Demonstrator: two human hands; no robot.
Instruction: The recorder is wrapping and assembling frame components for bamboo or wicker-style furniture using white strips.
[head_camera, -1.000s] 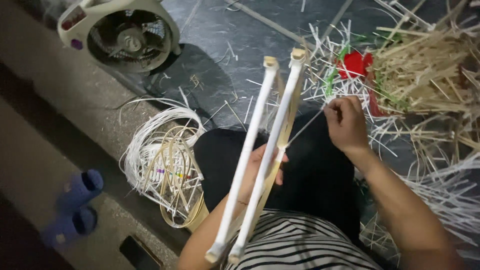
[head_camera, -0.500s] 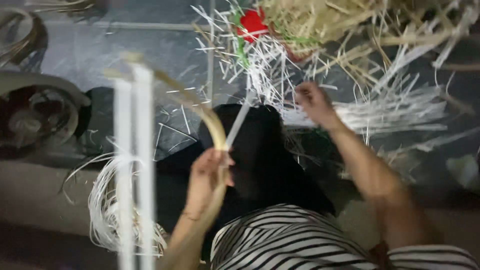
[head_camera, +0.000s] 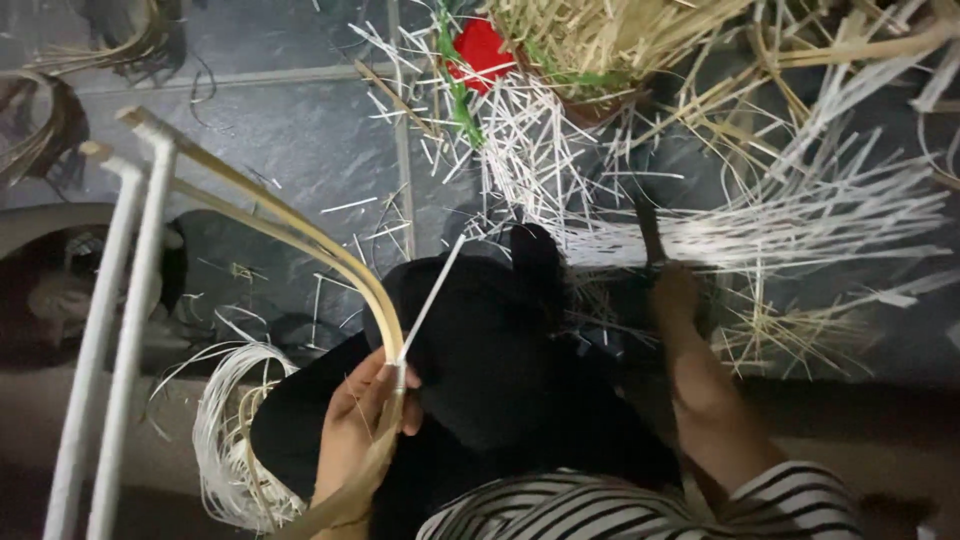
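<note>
Down over the lap, the left hand is closed around a bent cane frame, fingers wrapped about the tan, curved part where it sweeps down toward the wrist; a thin white strip rises from the same grip and slants up and to the right over the black cloth across the knees. Two white-wrapped rods of that frame run side by side from the upper left down to the lower left edge (their tops are capped and pale). The right hand reaches out past the cloth into a heap of white cut strips on the dark tiled floor; something dark and narrow stands up just above it, but whether the fingers are shut on it I cannot tell, the hand being dim and half turned away. A coil of pale cane lies on the floor just beside the left forearm; beyond the strips, at the top, a tangle of straw-coloured splints sits near a red object; a striped sleeve shows at the bottom right.
</note>
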